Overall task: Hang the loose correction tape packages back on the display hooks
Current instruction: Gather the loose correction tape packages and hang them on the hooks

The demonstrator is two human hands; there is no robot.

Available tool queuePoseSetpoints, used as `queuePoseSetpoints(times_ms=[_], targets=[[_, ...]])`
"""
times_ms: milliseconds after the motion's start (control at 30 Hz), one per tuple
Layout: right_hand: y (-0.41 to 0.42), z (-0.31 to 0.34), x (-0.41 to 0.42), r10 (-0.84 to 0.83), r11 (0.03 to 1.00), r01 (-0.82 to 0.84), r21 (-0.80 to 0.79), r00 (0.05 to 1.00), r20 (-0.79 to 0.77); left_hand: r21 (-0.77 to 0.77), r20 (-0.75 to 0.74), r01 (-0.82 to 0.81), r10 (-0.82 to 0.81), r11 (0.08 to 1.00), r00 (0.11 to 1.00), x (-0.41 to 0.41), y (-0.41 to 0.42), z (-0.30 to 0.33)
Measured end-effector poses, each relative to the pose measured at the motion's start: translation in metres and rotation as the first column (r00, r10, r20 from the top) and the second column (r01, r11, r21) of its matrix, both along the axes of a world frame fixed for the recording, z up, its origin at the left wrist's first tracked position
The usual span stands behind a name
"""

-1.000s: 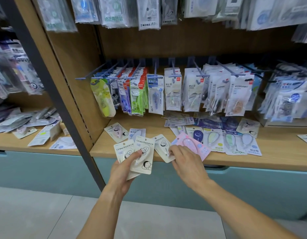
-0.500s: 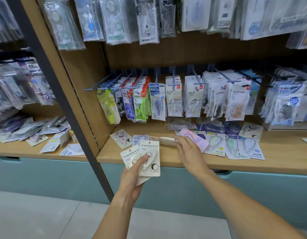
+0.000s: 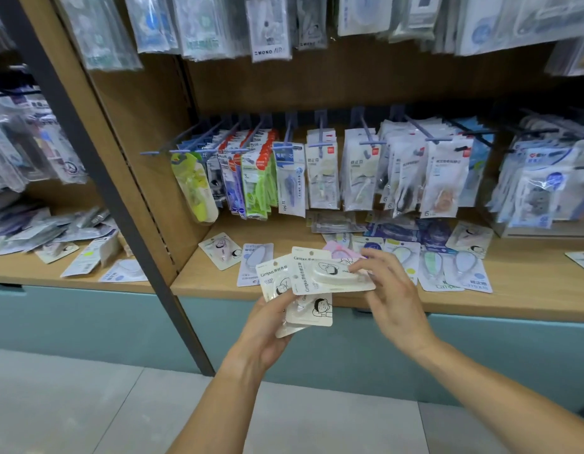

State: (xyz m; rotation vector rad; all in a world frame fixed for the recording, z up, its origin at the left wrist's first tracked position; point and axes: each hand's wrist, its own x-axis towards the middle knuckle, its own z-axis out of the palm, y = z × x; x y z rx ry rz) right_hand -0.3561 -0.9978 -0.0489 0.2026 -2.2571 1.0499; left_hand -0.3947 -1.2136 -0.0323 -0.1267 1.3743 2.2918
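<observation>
One package (image 3: 330, 273) between right fingers (image 3: 361, 265)

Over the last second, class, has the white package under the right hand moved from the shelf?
Yes. The right hand has lifted the white package off the wooden shelf and brought it left, onto the stack in the left hand.

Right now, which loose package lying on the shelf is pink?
The pink package, partly hidden behind the cream Campus card in the right hand. The other loose packages on the shelf are white, cream or dark blue.
</observation>
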Motion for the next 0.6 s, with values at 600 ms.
queuePoseSetpoints(times_ms=[600], targets=[[0.004, 0.029, 0.043, 0.228, 0.605, 0.145, -0.783, 0.911, 0.345, 0.057, -0.072, 0.017, -0.012, 0.998, 0.997, 0.017, 0.066, 0.012]])
